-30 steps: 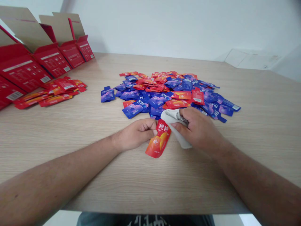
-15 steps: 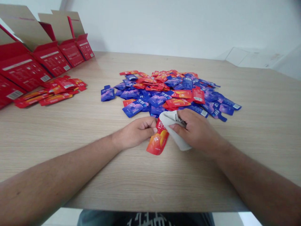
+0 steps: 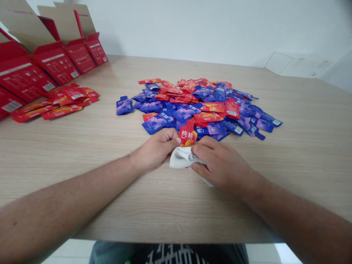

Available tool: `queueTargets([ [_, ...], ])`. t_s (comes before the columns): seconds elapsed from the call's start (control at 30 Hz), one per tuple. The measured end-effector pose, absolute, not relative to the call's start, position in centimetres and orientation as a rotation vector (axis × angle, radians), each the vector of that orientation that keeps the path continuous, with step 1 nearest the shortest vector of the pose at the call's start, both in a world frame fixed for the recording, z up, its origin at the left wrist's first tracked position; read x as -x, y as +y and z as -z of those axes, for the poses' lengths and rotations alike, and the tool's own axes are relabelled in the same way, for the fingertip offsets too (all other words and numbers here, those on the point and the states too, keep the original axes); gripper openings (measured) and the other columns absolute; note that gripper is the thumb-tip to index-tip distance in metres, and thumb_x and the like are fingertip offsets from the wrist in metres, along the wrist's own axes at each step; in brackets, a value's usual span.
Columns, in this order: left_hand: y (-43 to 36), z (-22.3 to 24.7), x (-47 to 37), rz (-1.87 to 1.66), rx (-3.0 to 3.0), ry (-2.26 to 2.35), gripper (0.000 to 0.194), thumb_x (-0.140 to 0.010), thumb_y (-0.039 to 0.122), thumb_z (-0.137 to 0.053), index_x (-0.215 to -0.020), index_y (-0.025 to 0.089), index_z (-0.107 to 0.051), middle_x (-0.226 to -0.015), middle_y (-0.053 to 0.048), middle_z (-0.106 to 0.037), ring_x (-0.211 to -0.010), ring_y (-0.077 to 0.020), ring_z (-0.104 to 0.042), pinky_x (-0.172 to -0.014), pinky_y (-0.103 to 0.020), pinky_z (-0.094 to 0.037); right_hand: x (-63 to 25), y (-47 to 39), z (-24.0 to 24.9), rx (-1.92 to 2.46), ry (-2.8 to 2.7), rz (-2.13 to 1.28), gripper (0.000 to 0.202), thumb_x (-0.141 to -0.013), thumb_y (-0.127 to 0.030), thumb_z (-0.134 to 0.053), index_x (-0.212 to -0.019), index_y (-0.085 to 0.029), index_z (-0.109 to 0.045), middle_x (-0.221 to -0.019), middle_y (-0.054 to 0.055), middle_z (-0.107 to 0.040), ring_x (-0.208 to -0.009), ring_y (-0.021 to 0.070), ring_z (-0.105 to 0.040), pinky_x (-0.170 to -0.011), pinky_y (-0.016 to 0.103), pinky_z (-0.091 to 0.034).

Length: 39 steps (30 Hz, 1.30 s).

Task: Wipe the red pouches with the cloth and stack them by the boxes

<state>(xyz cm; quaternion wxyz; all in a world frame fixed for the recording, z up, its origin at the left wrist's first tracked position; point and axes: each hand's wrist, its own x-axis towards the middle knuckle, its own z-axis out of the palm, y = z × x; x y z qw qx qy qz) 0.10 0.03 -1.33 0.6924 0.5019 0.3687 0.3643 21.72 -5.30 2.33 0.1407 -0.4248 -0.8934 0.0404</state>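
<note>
My left hand (image 3: 158,148) pinches the left edge of a red packet (image 3: 187,134) with white lettering and an orange fruit print. A light grey cloth (image 3: 180,157) is gripped in my right hand (image 3: 217,159) and lies across the lower part of that packet, hiding most of it. Just beyond my hands spreads a loose pile of red packets (image 3: 210,117) and blue packets (image 3: 187,113), overlapping one another. A single blue packet (image 3: 124,106) lies at the pile's left side.
Several open red boxes (image 3: 56,64) with raised flaps line the far left of the wooden table (image 3: 110,216). In front of them lies a small stack of red packets (image 3: 64,110). A pale wall rises behind the table.
The cloth in my right hand has moved down and left, from the packet's top to its lower part. The packet's upper part now shows. My left hand still holds its edge.
</note>
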Motion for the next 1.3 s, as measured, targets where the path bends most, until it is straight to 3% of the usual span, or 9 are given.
queueTargets([
  [0.1, -0.1, 1.3, -0.1, -0.822, -1.102, 0.811, 0.035, -0.084, 0.041, -0.08, -0.08, 0.018, -0.053, -0.067, 0.003, -0.056, -0.053, -0.0077, -0.049, -0.049, -0.019, -0.037, -21.6, -5.4, -2.4, 1.123, -2.674, -0.124, 0.011, -0.097, -0.029, -0.062, -0.105, -0.021, -0.065, -0.106, 0.007, -0.064, -0.098, 0.0248, -0.062, -0.084, 0.037, -0.05],
  [0.27, -0.1, 1.0, -0.2, -0.841, -0.977, 0.792, 0.035, -0.082, 0.034, -0.082, -0.082, 0.018, -0.051, -0.068, 0.004, -0.058, -0.054, -0.0079, -0.053, -0.05, -0.018, -0.043, -22.3, -4.8, -2.4, 1.323, -2.493, -0.066, 0.02, -0.099, -0.033, -0.059, -0.111, -0.018, -0.064, -0.107, 0.01, -0.063, -0.097, 0.0267, -0.061, -0.082, 0.04, -0.051],
  [0.43, 0.0, 0.8, -0.2, -0.834, -0.95, 0.794, 0.031, -0.085, 0.032, -0.078, -0.082, 0.019, -0.051, -0.067, 0.004, -0.058, -0.052, -0.0087, -0.054, -0.048, -0.018, -0.043, -22.4, -4.6, -2.3, 1.134, -2.677, -0.139, 0.013, -0.098, -0.032, -0.062, -0.104, -0.021, -0.064, -0.104, 0.007, -0.064, -0.095, 0.0238, -0.061, -0.082, 0.036, -0.05],
  [0.6, 0.1, 0.7, -0.1, -0.864, -0.919, 0.779, 0.033, -0.083, 0.028, -0.08, -0.079, 0.018, -0.049, -0.068, 0.003, -0.059, -0.056, -0.0092, -0.056, -0.052, -0.019, -0.047, -23.1, -3.9, -2.3, 1.332, -2.469, -0.056, 0.016, -0.1, -0.034, -0.059, -0.105, -0.019, -0.062, -0.103, 0.01, -0.063, -0.097, 0.0255, -0.061, -0.081, 0.037, -0.048],
  [0.77, -0.1, 0.7, -0.2, -0.847, -0.953, 0.798, 0.029, -0.086, 0.029, -0.077, -0.081, 0.019, -0.05, -0.066, 0.003, -0.058, -0.051, -0.0087, -0.052, -0.046, -0.018, -0.04, -22.8, -4.2, -2.3, 1.155, -2.647, -0.164, 0.013, -0.098, -0.032, -0.062, -0.103, -0.021, -0.062, -0.103, 0.007, -0.062, -0.092, 0.0238, -0.061, -0.078, 0.036, -0.048],
  [0.93, 0.0, 0.8, -0.2, -0.871, -0.926, 0.766, 0.032, -0.083, 0.028, -0.08, -0.079, 0.018, -0.05, -0.068, 0.003, -0.059, -0.056, -0.0089, -0.056, -0.052, -0.019, -0.044, -22.9, -4.0, -2.3, 1.337, -2.484, -0.101, 0.015, -0.099, -0.033, -0.059, -0.104, -0.019, -0.061, -0.104, 0.009, -0.062, -0.094, 0.0247, -0.06, -0.08, 0.036, -0.048],
  [1.07, 0.0, 0.9, -0.1, -0.839, -0.963, 0.788, 0.031, -0.086, 0.031, -0.079, -0.081, 0.018, -0.051, -0.066, 0.003, -0.058, -0.052, -0.0089, -0.053, -0.047, -0.018, -0.04, -22.6, -4.2, -2.4, 1.15, -2.662, -0.181, 0.011, -0.098, -0.031, -0.062, -0.102, -0.021, -0.062, -0.103, 0.007, -0.063, -0.093, 0.0227, -0.06, -0.08, 0.034, -0.048],
  [1.3, 0.0, 0.8, -0.2, -0.881, -0.912, 0.77, 0.031, -0.083, 0.027, -0.08, -0.079, 0.018, -0.05, -0.07, 0.002, -0.061, -0.058, -0.0103, -0.059, -0.054, -0.02, -0.048, -23.0, -3.9, -2.3, 1.299, -2.527, -0.104, 0.015, -0.099, -0.033, -0.06, -0.103, -0.019, -0.061, -0.101, 0.008, -0.062, -0.092, 0.0248, -0.06, -0.078, 0.036, -0.047],
])
